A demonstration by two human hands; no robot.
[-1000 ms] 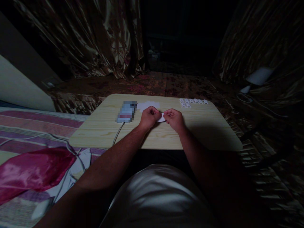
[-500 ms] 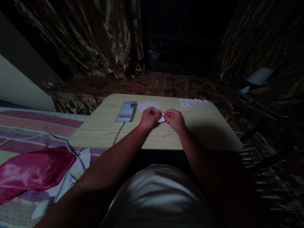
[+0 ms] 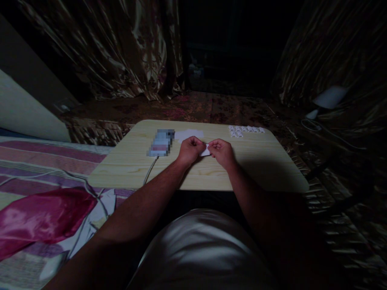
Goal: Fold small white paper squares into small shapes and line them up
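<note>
Both hands meet over the middle of a light wooden lap table (image 3: 127,161). My left hand (image 3: 189,150) and my right hand (image 3: 222,152) are closed, each pinching one end of a small white piece of paper (image 3: 206,151) just above the tabletop. Behind the hands lies a stack of white paper sheets (image 3: 190,133). A row of several small folded white paper pieces (image 3: 244,130) sits at the far right of the table.
A blurred-out device (image 3: 161,142) with a grey cable (image 3: 149,171) lies left of the hands. A striped bedcover with a pink cloth (image 3: 45,213) is at the left. Dark patterned curtains (image 3: 99,48) hang behind. A white lamp (image 3: 328,98) stands at the right.
</note>
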